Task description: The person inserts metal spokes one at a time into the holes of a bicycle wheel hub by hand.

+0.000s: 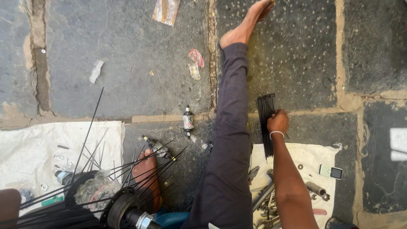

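Nearest the camera, a black wheel hub (123,210) bristles with thin black spokes (144,167) that fan up and outward over a bare foot (148,178) and a white cloth (46,148) on the left. Only a sliver of the left hand (9,205) shows at the lower left edge; whether it grips anything cannot be told. On the right, another white cloth (311,154) carries metal tools (265,199). Further out, the right hand (278,121) is closed around a bundle of black spokes (266,123) standing on the stone floor (127,63). A small hub (188,121) lies beside the outstretched leg (231,127).
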Motion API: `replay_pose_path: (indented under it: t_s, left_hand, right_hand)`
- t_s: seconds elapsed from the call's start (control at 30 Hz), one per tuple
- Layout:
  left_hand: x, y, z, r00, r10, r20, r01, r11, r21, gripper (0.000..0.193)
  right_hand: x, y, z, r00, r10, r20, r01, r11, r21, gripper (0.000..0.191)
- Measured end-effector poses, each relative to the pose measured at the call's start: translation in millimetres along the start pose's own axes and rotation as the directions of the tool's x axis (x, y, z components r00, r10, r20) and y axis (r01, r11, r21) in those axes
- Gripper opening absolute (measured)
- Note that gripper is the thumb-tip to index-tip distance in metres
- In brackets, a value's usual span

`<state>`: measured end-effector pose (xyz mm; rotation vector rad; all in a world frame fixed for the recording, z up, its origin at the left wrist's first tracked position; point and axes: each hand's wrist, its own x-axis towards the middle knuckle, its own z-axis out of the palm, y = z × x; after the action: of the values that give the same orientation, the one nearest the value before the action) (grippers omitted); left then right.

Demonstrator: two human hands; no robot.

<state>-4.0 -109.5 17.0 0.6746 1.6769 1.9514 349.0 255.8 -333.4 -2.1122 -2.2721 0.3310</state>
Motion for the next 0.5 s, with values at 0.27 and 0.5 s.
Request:
replay_pose_path:
  t_s: [0.27, 0.5]
  left_hand:
    - [1.2, 2.6, -11.7, 1.0, 0.006, -0.011, -0.007, 0.997, -0.07, 0.068]
    - [29.4, 28.5, 13.4, 1.0, 0.004, 0.004, -0.003, 0.976, -0.216, 0.074]
  right_hand:
    - [11.2, 16.4, -3.4, 0.994, -0.104, -0.021, 0.102, 0.991, -0.086, 0.036]
    - [13.8, -7.8, -90.6, 0.955, -0.236, 0.181, 0.255, 0.963, -0.092, 0.023]
